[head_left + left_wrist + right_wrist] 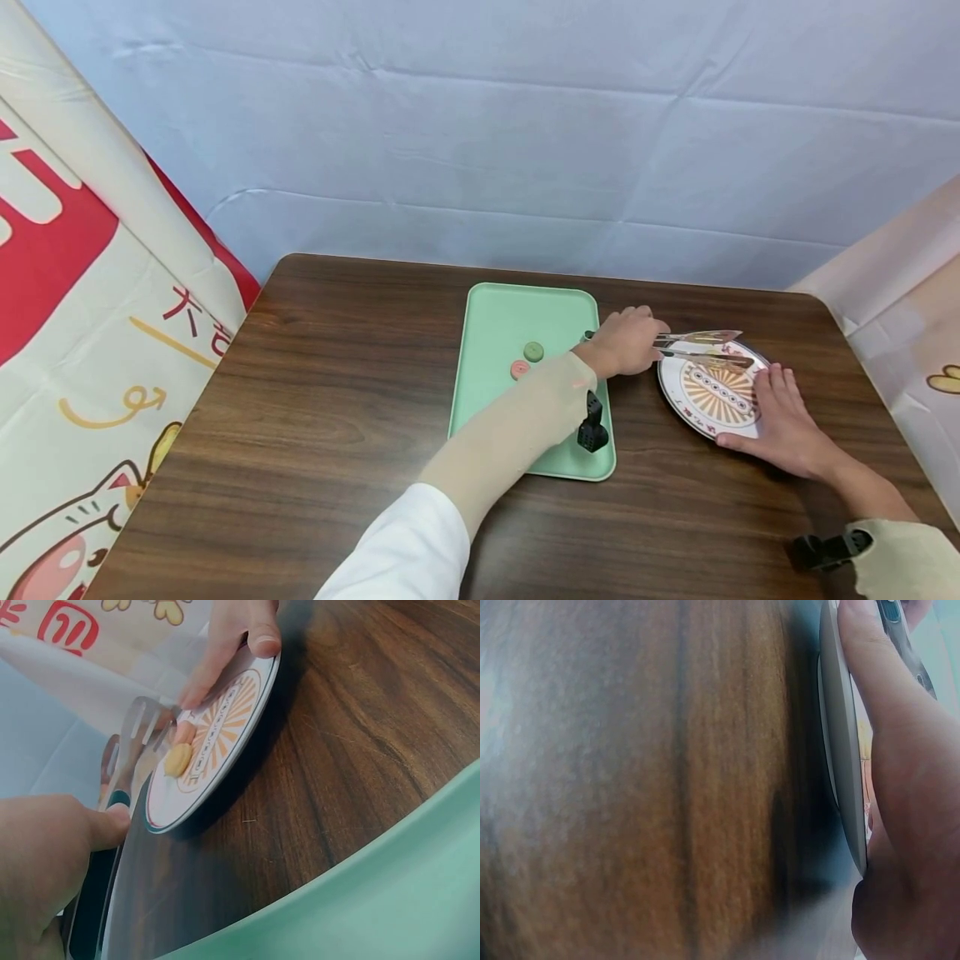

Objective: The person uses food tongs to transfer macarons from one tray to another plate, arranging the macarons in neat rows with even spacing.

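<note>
My left hand (628,340) grips a pair of tongs (708,337) with dark handles and see-through tips, which reach over the white patterned plate (693,398). The left wrist view shows a round yellow piece (178,760) and a pink piece (184,733) on that plate, close to the tong tips. On the plate's near right side rests my right hand (783,425), fingers straight and spread, thumb along the rim. A green button-like disc (533,352) and a pink one (520,369) lie on the light green tray (480,333), partly hidden by my left forearm.
The tray and plate stand side by side on a dark wooden table (337,400). A pale blue cloth (480,150) hangs behind its far edge. Printed cloths hang at the left (90,350) and right (915,333). Black wrist cameras (592,425) sit on both forearms.
</note>
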Motion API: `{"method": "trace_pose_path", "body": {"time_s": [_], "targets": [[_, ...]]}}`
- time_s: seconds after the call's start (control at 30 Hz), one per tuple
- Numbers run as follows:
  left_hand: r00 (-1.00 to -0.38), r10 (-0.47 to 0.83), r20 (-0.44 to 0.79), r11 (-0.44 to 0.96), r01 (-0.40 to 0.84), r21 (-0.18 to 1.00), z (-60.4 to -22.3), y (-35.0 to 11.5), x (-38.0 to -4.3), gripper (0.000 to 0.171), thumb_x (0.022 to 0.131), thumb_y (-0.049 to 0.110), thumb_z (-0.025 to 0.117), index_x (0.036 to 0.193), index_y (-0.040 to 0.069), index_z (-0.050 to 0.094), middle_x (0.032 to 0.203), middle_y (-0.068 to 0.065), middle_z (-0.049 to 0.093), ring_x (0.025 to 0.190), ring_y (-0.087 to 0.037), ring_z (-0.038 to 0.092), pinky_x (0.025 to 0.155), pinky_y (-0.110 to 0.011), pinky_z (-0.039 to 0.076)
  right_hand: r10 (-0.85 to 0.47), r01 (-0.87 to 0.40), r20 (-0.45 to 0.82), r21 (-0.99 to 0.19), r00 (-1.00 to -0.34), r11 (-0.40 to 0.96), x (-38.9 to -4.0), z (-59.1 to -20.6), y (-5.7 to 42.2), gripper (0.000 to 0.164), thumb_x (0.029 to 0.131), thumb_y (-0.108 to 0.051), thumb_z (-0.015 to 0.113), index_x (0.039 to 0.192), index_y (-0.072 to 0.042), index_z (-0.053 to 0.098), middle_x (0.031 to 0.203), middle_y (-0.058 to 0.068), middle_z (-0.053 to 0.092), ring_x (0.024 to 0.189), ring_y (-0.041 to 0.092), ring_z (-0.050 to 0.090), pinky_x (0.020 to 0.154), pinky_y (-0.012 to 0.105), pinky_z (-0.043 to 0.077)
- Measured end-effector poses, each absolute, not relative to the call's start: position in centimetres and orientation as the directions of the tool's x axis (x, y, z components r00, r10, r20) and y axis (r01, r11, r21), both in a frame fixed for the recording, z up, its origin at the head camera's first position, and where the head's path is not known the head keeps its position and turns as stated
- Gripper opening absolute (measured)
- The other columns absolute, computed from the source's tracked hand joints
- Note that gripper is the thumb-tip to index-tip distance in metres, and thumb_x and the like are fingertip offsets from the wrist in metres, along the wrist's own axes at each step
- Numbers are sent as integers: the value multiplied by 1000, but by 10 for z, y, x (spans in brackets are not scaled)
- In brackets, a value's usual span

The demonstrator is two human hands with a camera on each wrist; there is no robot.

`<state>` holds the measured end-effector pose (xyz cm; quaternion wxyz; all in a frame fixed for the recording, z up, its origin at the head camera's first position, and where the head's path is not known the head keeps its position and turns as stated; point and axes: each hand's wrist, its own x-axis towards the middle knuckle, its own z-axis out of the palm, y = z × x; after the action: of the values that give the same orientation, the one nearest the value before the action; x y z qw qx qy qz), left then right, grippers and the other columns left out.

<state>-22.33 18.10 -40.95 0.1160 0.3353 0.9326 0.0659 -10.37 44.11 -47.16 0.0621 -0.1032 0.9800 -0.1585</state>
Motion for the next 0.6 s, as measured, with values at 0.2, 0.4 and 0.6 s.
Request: {"method": "trace_pose_path", "body": {"time_s": [0.2,0.4,0.6], "targets": [[-737,656,-164,753,622,216,-406,177,-224,46,105,43,55,150,35,51,137,13,53,123,-6,49,96,-21,44,-227,-191,-78,-323,-971,927,-104,-473,441,134,81,-53,80,148,26,-6,151,52,-11,144,58,-19,118,54,-17],[-732,662,-160,746,623,236,-403,175,-225,46,105,42,56,150,34,51,138,13,53,123,-5,50,94,-20,45,-222,-184,-84,-325,-971,928,-104,-473,441,134,82,-53,80,148,25,-7,151,52,-12,144,58,-21,117,54,-17],[-725,671,-152,737,631,244,-401,175,-225,46,105,41,56,150,32,52,137,12,54,120,-5,51,92,-20,45,-221,-182,-88,-326,-971,928,-104,-472,440,134,83,-53,79,149,25,-8,151,51,-12,144,58,-21,117,55,-17]]}}
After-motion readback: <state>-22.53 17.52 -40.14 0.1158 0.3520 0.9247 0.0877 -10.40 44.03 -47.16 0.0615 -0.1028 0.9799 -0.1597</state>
